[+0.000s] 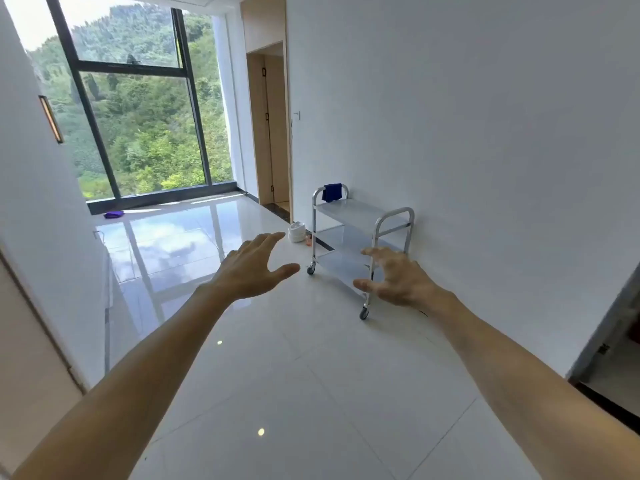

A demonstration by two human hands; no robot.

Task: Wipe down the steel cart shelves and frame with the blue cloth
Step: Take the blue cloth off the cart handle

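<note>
A three-shelf steel cart point(356, 213) on castors stands against the white wall, some way ahead of me. A blue cloth point(331, 192) hangs over its far handle bar. Both my arms stretch out in front. My left hand point(252, 268) is held up in the air with fingers spread and holds nothing, left of the cart. My right hand point(398, 277) is also held up and empty, fingers loosely bent, in front of the cart's near post. Neither hand touches the cart.
Glossy white floor tiles point(294, 375) lie between me and the cart. A small white container point(296, 231) sits on the floor by a doorway point(273, 133). A purple cloth point(113, 214) lies near the big window point(138, 116). Another doorway point(616, 341) is at the right.
</note>
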